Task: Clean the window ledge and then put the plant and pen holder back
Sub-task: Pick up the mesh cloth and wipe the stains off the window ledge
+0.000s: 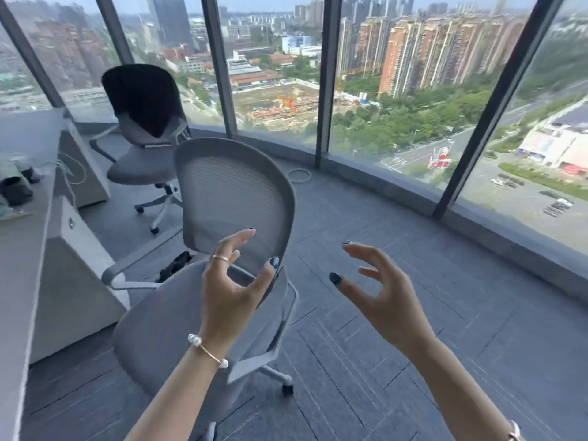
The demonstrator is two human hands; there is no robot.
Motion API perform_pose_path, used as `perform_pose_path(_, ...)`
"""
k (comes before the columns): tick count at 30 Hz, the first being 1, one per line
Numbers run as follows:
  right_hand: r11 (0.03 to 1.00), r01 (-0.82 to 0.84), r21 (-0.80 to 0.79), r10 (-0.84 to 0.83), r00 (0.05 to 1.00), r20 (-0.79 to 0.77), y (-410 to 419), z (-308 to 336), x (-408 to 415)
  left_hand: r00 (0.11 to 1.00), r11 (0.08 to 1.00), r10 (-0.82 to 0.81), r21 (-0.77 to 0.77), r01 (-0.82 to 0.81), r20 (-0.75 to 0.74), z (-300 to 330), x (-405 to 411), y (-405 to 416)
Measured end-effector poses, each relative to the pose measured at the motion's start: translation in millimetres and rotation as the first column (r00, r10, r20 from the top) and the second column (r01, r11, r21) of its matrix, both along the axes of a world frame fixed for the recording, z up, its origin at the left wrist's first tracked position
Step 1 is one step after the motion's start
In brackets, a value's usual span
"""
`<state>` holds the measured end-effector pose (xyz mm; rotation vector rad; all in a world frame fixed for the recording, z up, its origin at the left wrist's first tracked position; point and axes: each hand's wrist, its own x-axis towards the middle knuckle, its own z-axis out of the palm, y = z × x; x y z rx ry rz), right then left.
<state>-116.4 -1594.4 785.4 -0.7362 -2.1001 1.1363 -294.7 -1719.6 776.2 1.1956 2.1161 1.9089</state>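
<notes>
Hands, left [234,283] and right [381,291], show a wide, empty grip. No cloth, plant or pen holder is visible; the grey mesh chair [234,192] could obstruct reaching the window ledge [413,192].

Grey chair [235,198] before left hand [229,288].

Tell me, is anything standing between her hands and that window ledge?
Partly. The near grey chair stands in front of the left hand. From the right hand, only open carpet leads to the window ledge.
</notes>
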Motion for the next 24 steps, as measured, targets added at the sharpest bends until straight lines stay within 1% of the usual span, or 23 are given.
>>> perform_pose_path(5, 0.98, 0.197, 0.012, -0.197, 0.98, -0.002, 85, 6, 55, 0.973, 0.971, -0.231, -0.065, 0.231, -0.005, 8, 37, 129)
perform_pose_path(10, 0.921, 0.39, 0.013, -0.39, 0.921, -0.023, 162, 3, 99, 0.901, 0.894, -0.433, -0.122, 0.43, 0.004, 6, 71, 249)
perform_pose_path(14, 0.846, 0.531, 0.034, -0.531, 0.847, -0.028, 232, -7, 128, 0.814, 0.805, -0.581, -0.15, 0.574, -0.006, -1, 94, 350)
perform_pose_path(17, 0.771, 0.636, 0.028, -0.635, 0.772, -0.044, 287, -10, 148, 0.734, 0.722, -0.679, -0.173, 0.67, 0.008, -2, 112, 430)
perform_pose_path(24, 0.583, 0.813, -0.013, -0.811, 0.581, -0.069, 393, -9, 204, 0.544, 0.521, -0.837, -0.218, 0.825, 0.059, 1, 177, 591)
